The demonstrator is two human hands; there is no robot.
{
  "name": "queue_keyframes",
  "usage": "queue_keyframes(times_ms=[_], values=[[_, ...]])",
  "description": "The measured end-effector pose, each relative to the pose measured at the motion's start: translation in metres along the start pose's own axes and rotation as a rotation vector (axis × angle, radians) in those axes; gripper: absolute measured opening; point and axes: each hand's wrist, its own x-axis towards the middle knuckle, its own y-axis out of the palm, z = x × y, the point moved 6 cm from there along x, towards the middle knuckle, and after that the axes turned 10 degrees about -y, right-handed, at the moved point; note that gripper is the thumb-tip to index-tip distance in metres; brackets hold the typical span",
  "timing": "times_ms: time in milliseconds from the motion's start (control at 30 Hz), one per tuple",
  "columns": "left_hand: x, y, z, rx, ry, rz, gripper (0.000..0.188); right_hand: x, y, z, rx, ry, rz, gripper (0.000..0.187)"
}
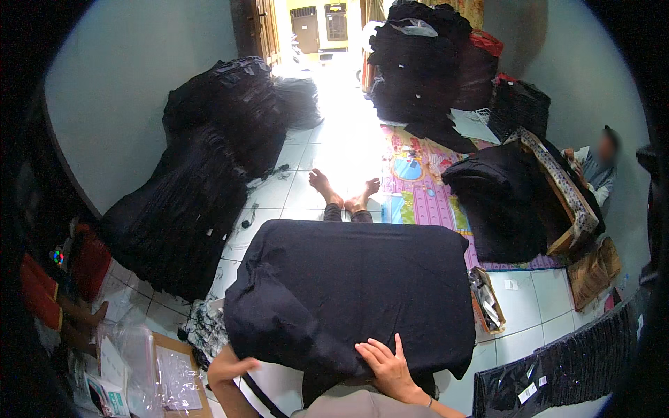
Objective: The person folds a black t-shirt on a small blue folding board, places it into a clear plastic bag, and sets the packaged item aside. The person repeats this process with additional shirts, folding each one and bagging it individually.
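Note:
A large black cloth (355, 285) lies spread over my lap, its far edge fairly straight and its left side creased. My right hand (390, 364) rests flat on the near edge of the cloth, fingers apart. By the cloth's near left corner is my left hand (228, 366), its thumb pointing right; the other fingers are hidden, so whether they hold anything does not show. What supports the cloth underneath is out of sight.
Heaps of black cloth (174, 209) stand at the left, with more stacks (418, 66) at the back right. A box of small items (486, 299) sits beside the cloth. Packed black pieces (557, 369) lie at the near right. A person (603, 164) sits at the far right.

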Motion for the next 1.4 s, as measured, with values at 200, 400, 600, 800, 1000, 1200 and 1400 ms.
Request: queue_keyframes(times_ms=[200, 400, 600, 800, 1000, 1200, 1400], values=[[-0.027, -0.058, 0.029, -0.073, -0.26, -0.926, 0.071, -0.001, -0.018, -0.003, 0.1, 0.065, -0.181, 0.044], [-0.028, -0.079, 0.026, -0.462, 0.107, -0.706, 0.064, -0.08, -0.14, -0.071, -0.456, 0.579, -0.737, 0.047], [-0.019, -0.005, 0.069, -0.357, -0.224, -0.305, 0.065, -0.198, -0.185, -0.123, -0.672, 0.794, -0.664, 0.04], [-0.045, -0.009, 0.073, -0.476, -0.309, -0.116, 0.041, -0.244, -0.206, -0.185, -0.769, 1.022, -0.552, 0.045], [0.109, -0.053, -0.015, 0.169, -0.313, -0.213, 0.059, -0.131, -0.221, -0.277, -0.222, 0.532, -0.748, 0.035], [0.189, -0.085, -0.182, -0.451, 0.353, -0.226, 0.052, -0.058, -0.34, -0.279, 0.006, 0.229, -1.173, 0.022], [0.1, -0.128, -0.125, -0.628, 0.371, -0.059, 0.054, -0.127, -0.317, -0.257, 0.119, 0.173, -1.159, 0.019]])
